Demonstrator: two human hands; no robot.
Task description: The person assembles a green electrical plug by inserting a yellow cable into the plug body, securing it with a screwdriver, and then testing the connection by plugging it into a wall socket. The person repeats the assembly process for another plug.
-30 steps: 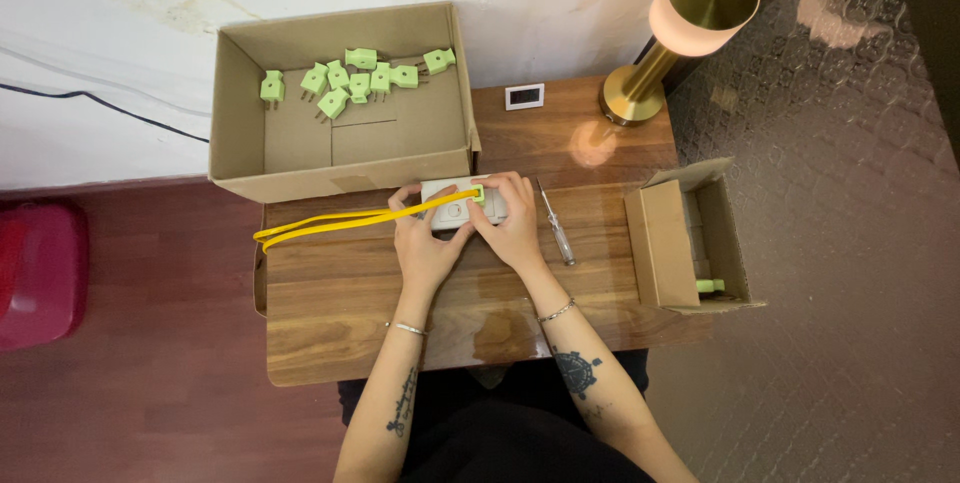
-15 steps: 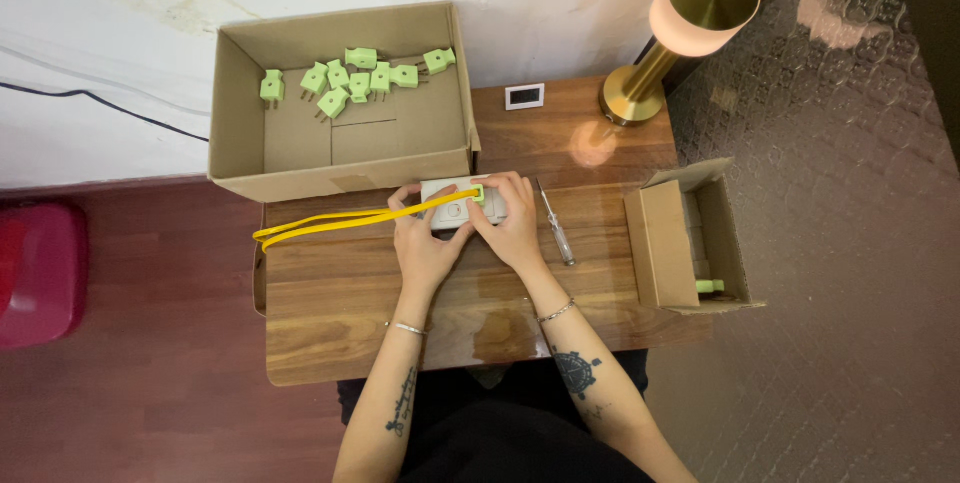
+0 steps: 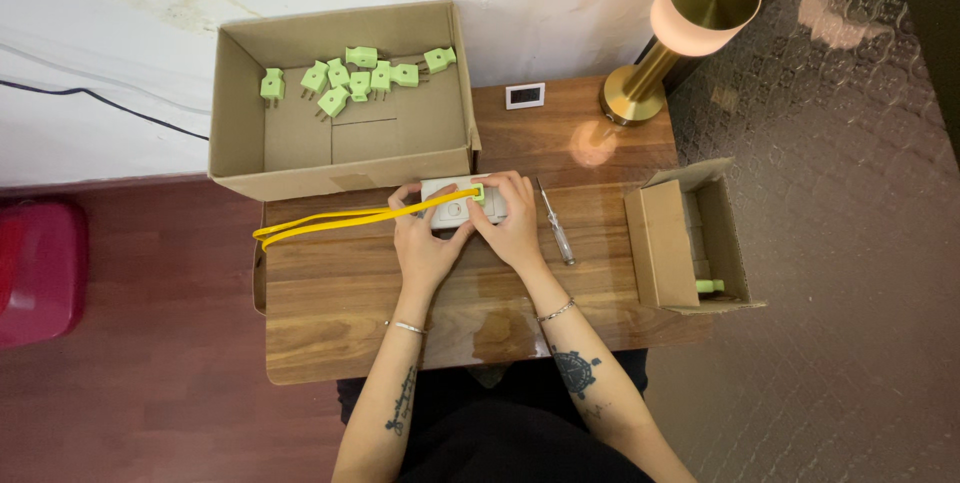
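Head view, looking down on a wooden surface (image 3: 340, 313). Left hand (image 3: 425, 243) and right hand (image 3: 515, 228) both rest on a small grey-white socket block (image 3: 447, 205) near the far edge; a green plug (image 3: 479, 193) sits at the block's top, under the right fingertips. Whether either grip is closed on the block cannot be told. A yellow cable (image 3: 340, 218) runs leftward from the block to the surface's edge. A screwdriver (image 3: 555, 223) lies just right of the right hand. A large open cardboard box (image 3: 250, 158) behind holds loose green plugs (image 3: 350, 78). A small cardboard box (image 3: 665, 243) lies at the right edge. A brass lamp (image 3: 690, 13) stands at the far right, with a small white display (image 3: 525, 95) near it.
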